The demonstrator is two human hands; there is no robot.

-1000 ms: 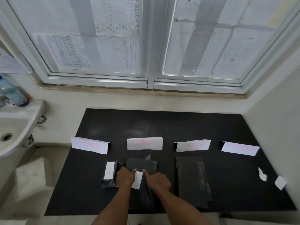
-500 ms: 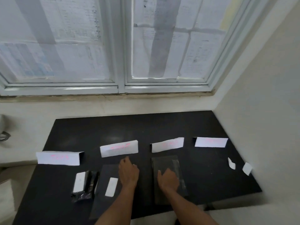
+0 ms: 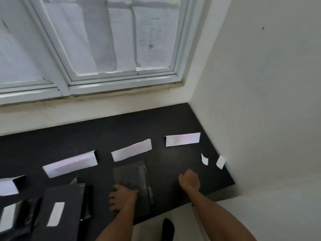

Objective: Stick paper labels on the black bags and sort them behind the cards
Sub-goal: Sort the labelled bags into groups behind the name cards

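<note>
Unlabelled black bag (image 3: 132,178) flat before third card (image 3: 131,152); labelled bag (image 3: 60,211) at left; pink card writing illegible.

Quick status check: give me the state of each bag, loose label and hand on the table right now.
Labelled bag: flat, white label stuck on.
Unlabelled bag: flat, bare, under left hand.
Loose labels: two, untouched near wall.
Left hand: pressing bag's near edge.
Right hand: empty, reaching toward labels.

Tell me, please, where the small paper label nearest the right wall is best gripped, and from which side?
Pinch the raised upper edge of the label, coming from the left with the right hand. It seems to stand tilted against the wall, which blocks the right side; the open hand is already close.
</note>
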